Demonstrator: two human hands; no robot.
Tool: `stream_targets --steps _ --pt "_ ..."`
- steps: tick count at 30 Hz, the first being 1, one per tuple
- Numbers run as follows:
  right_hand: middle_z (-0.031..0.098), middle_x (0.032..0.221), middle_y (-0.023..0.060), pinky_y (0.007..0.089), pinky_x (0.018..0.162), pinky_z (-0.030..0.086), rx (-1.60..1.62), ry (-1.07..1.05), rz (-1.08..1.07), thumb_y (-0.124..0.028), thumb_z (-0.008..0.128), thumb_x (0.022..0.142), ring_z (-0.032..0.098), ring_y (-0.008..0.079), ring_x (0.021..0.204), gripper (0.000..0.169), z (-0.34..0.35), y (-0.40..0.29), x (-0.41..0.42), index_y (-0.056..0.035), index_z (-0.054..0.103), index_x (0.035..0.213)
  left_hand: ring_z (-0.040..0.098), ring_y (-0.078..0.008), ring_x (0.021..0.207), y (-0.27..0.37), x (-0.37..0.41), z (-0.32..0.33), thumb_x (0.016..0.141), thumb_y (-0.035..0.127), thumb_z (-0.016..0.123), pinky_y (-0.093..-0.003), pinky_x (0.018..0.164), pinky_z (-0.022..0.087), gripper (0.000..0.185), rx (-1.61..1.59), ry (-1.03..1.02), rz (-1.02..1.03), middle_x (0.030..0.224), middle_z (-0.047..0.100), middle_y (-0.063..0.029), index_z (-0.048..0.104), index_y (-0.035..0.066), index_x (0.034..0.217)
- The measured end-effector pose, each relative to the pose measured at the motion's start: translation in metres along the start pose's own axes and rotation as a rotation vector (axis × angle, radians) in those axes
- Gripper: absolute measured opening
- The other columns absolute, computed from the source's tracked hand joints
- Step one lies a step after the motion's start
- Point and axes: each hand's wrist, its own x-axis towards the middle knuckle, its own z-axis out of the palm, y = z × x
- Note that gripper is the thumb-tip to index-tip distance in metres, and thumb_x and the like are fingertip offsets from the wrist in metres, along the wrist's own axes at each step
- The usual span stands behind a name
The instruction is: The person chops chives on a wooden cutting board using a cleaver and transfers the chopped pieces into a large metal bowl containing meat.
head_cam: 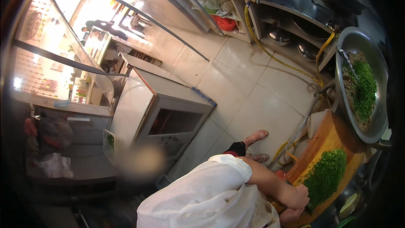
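My left hand [301, 195] is curled, with its fingers bent, at the near edge of a mound of finely chopped greens [329, 174] on a wooden cutting board [337, 129]. Just below it in the picture, my right hand [291, 214] is partly covered by the left hand and the sleeve. A dark edge, perhaps a knife blade, shows beside the fingers; what either hand grips is hidden. Beyond the board, a large metal bowl [345, 101] holds chopped greens over a brownish, minced-looking filling, with a metal utensil [348, 63] leaning inside.
A metal stove counter [297, 3] has yellow hoses [278, 61] hanging to the tiled floor. Pots [280, 34] sit on the shelf below. A white cabinet [171, 101] stands to the left. A metal bar [294, 139] runs beside the board. A person [106, 27] is visible far off.
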Motion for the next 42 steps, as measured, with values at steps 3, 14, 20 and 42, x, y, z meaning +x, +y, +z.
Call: stream_targets --steps 3,14,20,42 --pt "0.058 0.098 0.0201 0.0401 0.079 0.044 0.012 0.008 -0.010 -0.009 0.057 0.084 0.054 0.0371 0.092 0.020 0.006 0.010 0.005 0.0018 0.061 0.099 0.065 -0.0251 0.074 -0.011 0.010 0.005 0.074 0.022 0.060 -0.0381 0.055 0.048 0.026 -0.012 -0.042 0.041 0.083 0.068 -0.0092 0.069 0.003 0.090" --pt "0.059 0.099 0.0196 0.0397 0.078 0.045 0.185 0.061 -0.127 -0.012 0.057 0.084 0.056 0.0351 0.092 0.020 0.027 0.065 -0.016 -0.0004 0.062 0.099 0.066 -0.0230 0.074 -0.008 0.004 0.008 0.074 0.027 0.062 -0.0379 0.055 0.050 0.021 0.092 0.073 0.040 0.084 0.068 -0.0063 0.070 0.009 0.081" --pt "0.061 0.106 0.0108 0.0389 0.088 0.047 -0.169 0.270 -0.171 -0.008 0.069 0.078 0.055 0.0298 0.103 0.020 -0.027 -0.026 -0.033 -0.0095 0.066 0.098 0.067 -0.0305 0.076 0.027 -0.006 -0.050 0.079 0.017 0.058 -0.0412 0.062 0.054 0.015 -0.123 -0.290 -0.066 0.087 0.069 -0.0128 0.068 0.010 0.086" --pt "0.051 0.079 0.0146 0.0422 0.066 0.045 0.255 0.433 -0.055 -0.005 0.061 0.081 0.052 0.0338 0.077 0.009 -0.001 -0.052 -0.012 -0.0006 0.056 0.075 0.065 -0.0379 0.068 0.039 -0.004 -0.014 0.085 0.011 0.045 -0.0475 0.061 0.051 0.009 0.511 -0.026 -0.179 0.073 0.065 -0.0209 0.051 0.004 0.086"
